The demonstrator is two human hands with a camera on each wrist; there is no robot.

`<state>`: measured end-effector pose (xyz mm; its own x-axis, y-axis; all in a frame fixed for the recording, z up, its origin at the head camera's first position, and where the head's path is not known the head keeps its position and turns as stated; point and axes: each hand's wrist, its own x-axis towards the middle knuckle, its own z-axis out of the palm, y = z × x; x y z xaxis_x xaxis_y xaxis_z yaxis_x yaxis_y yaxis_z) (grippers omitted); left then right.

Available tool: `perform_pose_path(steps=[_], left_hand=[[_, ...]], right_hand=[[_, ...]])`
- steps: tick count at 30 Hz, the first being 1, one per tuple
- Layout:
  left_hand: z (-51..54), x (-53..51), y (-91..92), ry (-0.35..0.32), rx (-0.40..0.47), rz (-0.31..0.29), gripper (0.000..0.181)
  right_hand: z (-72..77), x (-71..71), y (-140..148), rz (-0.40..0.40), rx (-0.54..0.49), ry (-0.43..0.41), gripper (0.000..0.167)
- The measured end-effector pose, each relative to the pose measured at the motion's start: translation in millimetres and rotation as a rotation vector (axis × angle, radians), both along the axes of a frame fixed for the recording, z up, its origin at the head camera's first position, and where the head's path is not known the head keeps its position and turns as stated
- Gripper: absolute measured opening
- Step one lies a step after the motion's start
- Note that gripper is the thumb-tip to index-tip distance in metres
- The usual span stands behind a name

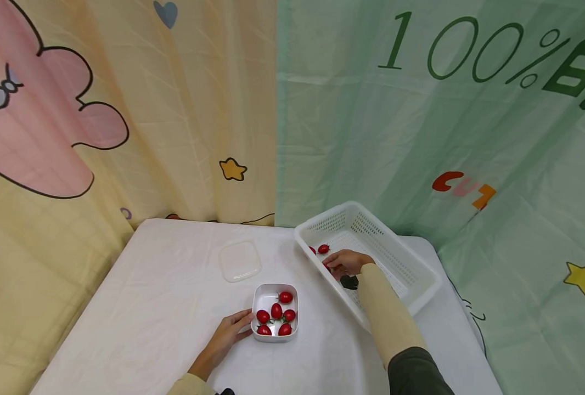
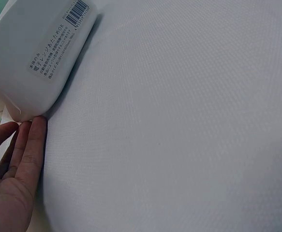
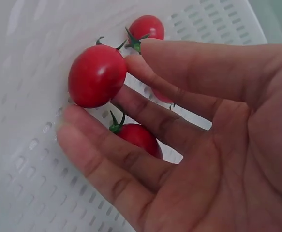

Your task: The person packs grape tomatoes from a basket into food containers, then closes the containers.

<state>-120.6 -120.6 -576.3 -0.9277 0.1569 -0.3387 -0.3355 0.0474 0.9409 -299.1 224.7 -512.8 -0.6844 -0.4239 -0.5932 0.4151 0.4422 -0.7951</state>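
My left hand (image 1: 228, 334) touches the left side of a small white container (image 1: 274, 339) with its fingertips, the fingers fairly straight. Several red cherry tomatoes (image 1: 276, 311) lie inside that container. In the left wrist view, the container's printed label (image 2: 58, 43) faces the camera, and the fingertips meet its lower corner. Inside a large white perforated basket (image 1: 416, 263), my right hand (image 1: 347, 263) holds a cherry tomato (image 3: 97, 76) at its fingertips, beside the basket wall. Other tomatoes sit behind the fingers, one with a green stem (image 3: 115, 126) and another above (image 3: 148, 27).
A clear, flat lid (image 1: 240, 261) lies on the white-covered table (image 1: 149, 307), behind and left of the container. Printed curtains (image 1: 203, 109) hang behind the table and along its sides. The basket stands at an angle on the right half.
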Motion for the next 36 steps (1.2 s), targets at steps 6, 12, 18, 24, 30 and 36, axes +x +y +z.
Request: perform_pose_path(steps=[6,12,18,24,30,36], left_hand=[[-0.2,0.7,-0.2,0.010,0.007,-0.007,0.061],[0.2,1.7,-1.6,0.022,0.023,-0.013,0.061],[-1.2,0.9,-1.4,0.024,0.013,-0.012,0.061],[-2.5,0.5,-1.4,0.022,0.014,-0.012,0.060],[-1.5,0.6,-0.8,0.018,0.009,-0.002,0.059],[-0.8,1.4,-1.2,0.025,0.023,-0.008,0.059]], right_hand=[[2.7,1.0,4,0.043,-0.002,-0.031,0.029],[5.6,5.3,5,0.075,0.014,-0.017,0.023],[8.9,10.6,6,0.117,-0.007,0.012,0.022],[16.3,19.1,6,0.056,-0.027,0.033,0.024],[22.3,30.2,3,-0.074,0.040,0.085,0.024],[27.9,38.8,3,-0.122,0.154,0.111,0.025]])
